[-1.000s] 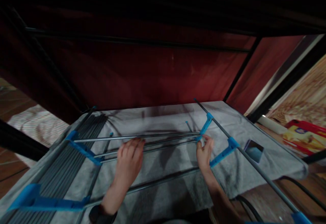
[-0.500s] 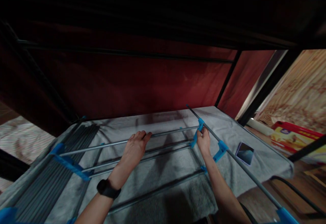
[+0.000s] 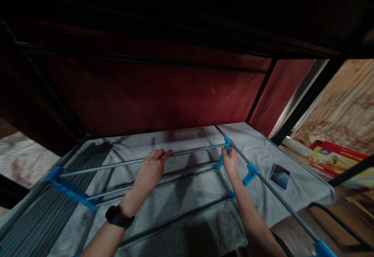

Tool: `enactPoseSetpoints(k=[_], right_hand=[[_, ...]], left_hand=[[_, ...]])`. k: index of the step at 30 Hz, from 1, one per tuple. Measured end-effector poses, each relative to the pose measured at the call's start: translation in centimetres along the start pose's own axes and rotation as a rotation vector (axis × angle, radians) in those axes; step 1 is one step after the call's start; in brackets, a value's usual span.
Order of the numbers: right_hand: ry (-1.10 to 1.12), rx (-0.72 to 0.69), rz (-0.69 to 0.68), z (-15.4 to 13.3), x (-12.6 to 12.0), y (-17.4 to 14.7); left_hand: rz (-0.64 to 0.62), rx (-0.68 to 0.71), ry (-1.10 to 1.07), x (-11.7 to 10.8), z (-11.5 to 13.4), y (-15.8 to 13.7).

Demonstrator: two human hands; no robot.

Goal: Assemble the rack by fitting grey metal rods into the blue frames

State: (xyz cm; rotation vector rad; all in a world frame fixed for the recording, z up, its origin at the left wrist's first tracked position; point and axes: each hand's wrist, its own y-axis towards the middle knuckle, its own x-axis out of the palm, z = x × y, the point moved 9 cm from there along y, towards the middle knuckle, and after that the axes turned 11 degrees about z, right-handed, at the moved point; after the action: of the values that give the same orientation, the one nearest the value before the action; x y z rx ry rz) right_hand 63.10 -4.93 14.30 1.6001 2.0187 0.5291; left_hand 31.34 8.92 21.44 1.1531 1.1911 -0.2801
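A rack frame of grey metal tubes and blue plastic connectors lies over the bed. My left hand (image 3: 152,167), a black watch on its wrist, is closed over the upper crosswise tube (image 3: 117,164). Beyond it, that tube ends at a blue end bracket (image 3: 71,188) on the left. At the tube's right end, my right hand (image 3: 230,162) has its fingers closed on a blue connector (image 3: 227,143), which sits on a long slanting tube (image 3: 280,199). A second blue connector (image 3: 250,172) is farther down this tube. The fingers partly hide the gripped connector.
Several loose grey tubes (image 3: 62,194) lie side by side at the left of the grey bedspread (image 3: 204,218). A phone (image 3: 279,176) rests at the right. Dark bed posts (image 3: 309,97) and an overhead frame surround the space. A red and yellow box (image 3: 336,159) stands beyond the bed.
The rack frame has shifted slightly left, its left end bracket most visibly. Both hands have moved a little left with it, keeping their grips.
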Motion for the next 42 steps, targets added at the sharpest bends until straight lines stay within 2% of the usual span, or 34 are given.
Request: enactPoseSetpoints(k=[3, 9, 42], right_hand=[[0.078, 0.059, -0.010, 0.4, 0.5, -0.1], [0.114, 0.088, -0.013, 0.7, 1.0, -0.1], [0.129, 0.125, -0.002, 1.6, 1.2, 0.0]], left_hand=[[-0.006, -0.008, -0.018, 0.0, -0.6, -0.1], [-0.005, -0.022, -0.053, -0.2, -1.1, -0.2], [-0.024, -0.005, -0.112, -0.2, -0.7, -0.6]])
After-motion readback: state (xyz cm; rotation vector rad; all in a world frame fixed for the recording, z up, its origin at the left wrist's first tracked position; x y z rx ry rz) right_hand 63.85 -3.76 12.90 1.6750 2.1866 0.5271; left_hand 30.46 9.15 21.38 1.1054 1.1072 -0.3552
